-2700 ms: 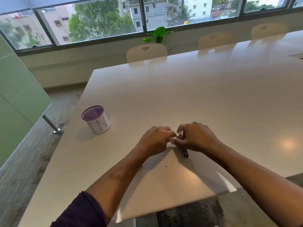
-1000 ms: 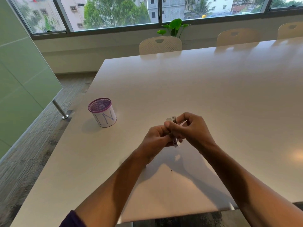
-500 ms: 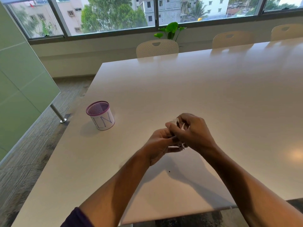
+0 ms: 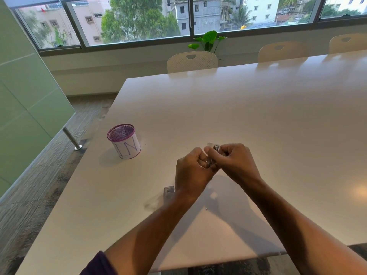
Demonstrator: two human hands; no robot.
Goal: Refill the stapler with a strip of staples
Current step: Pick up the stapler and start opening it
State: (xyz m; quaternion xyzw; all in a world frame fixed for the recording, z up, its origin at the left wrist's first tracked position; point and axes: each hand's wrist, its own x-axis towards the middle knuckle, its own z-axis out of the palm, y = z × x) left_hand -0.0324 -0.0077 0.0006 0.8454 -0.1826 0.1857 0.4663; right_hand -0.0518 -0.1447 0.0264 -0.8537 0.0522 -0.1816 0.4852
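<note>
In the head view, the left hand (image 4: 191, 171) and right hand (image 4: 236, 161) were both closed around the small stapler (image 4: 212, 150), held above the table (image 4: 258, 116) right of the purple pen cup (image 4: 124, 140), its long axis roughly upright, mostly hidden by fingers, any staples indiscernible.

One head-worn wide-angle view looks forward and down from the near edge of the white table (image 4: 258, 116), close above the person's forearms, facing the far chairs (image 4: 191, 61) and window (image 4: 139, 20); there is no second view
</note>
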